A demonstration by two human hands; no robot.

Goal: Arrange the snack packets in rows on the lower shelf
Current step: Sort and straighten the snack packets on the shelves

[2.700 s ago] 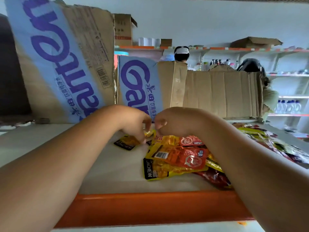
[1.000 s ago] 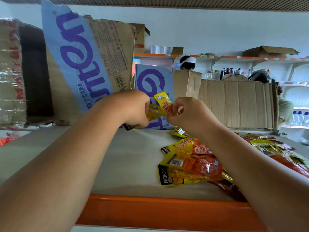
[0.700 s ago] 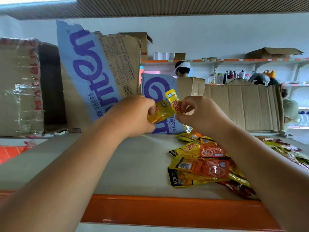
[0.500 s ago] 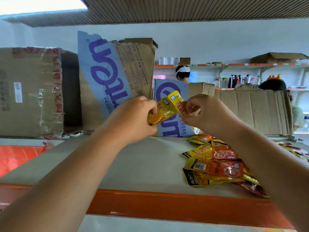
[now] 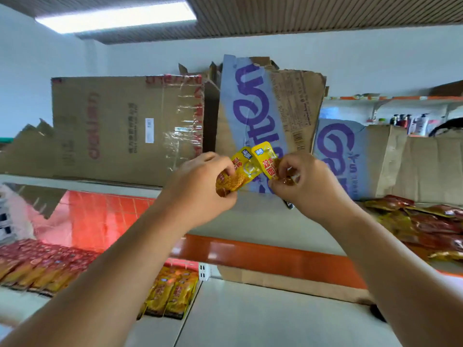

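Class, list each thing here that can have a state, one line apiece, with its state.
left hand, gripping the first yellow packet
right hand, pinching the second yellow packet
ceiling light, on
taped carton, taped over
blue-printed carton, top edge torn
lower-shelf packets, lying in rows
upper-shelf packets, loose heap, unsorted

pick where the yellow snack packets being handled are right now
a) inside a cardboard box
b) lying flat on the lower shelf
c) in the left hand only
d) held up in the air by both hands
d: the left hand and right hand both pinch the yellow packets, raised above the shelf in front of the cardboard boxes.
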